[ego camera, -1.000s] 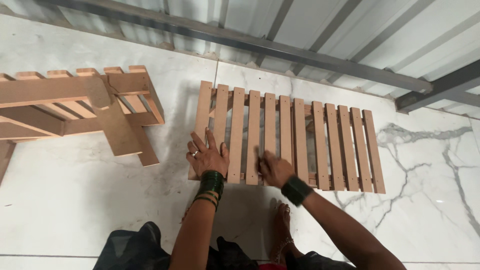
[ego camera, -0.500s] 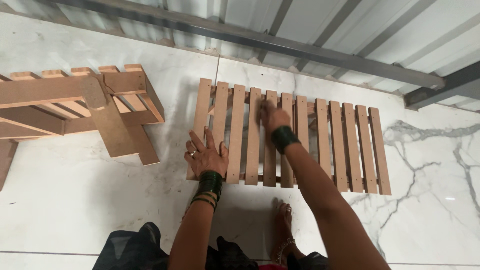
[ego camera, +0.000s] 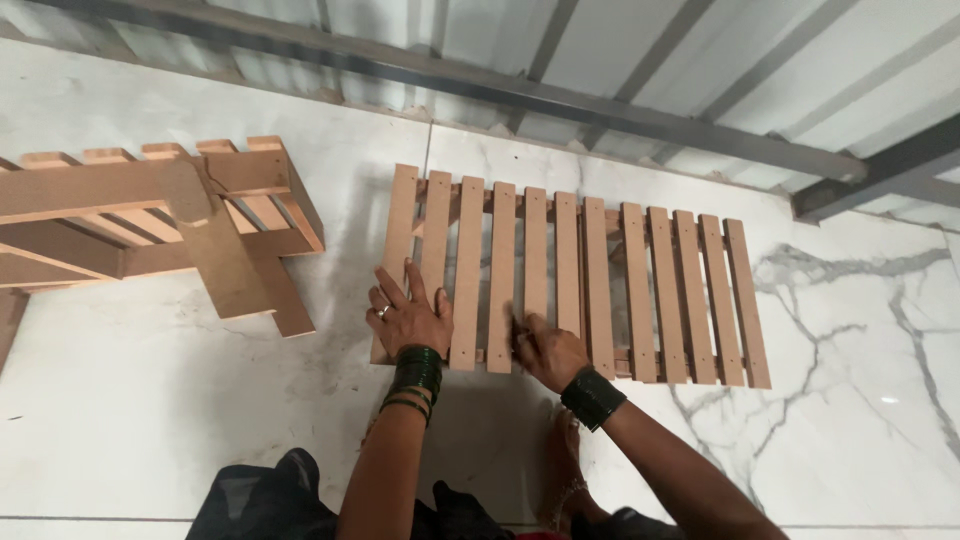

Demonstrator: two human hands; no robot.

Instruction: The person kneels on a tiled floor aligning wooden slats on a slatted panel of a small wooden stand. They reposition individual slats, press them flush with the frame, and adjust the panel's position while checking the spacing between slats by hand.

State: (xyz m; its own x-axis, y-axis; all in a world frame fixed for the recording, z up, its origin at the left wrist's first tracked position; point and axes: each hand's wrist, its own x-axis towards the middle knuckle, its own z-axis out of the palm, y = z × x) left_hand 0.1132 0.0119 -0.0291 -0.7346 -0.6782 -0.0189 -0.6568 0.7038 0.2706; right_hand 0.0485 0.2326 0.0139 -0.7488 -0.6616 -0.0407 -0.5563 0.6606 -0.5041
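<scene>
A slatted wooden panel (ego camera: 600,270) of several light-brown slats lies flat on the white marble floor. My left hand (ego camera: 408,315) rests flat on the panel's near left corner, fingers spread, a ring on one finger and dark bangles at the wrist. My right hand (ego camera: 545,350) is pressed on the near ends of the middle slats, fingers curled and blurred; I cannot tell whether it holds anything small. A dark band sits on that wrist.
A second wooden slatted frame (ego camera: 150,230) with crossed boards lies to the left on the floor. A corrugated metal wall with dark steel rails (ego camera: 600,100) runs along the far side. My bare foot (ego camera: 565,470) stands below the panel.
My right hand, which had reached up to the far part of the middle slats, has slid back down to their near ends. My left hand has stayed in place.
</scene>
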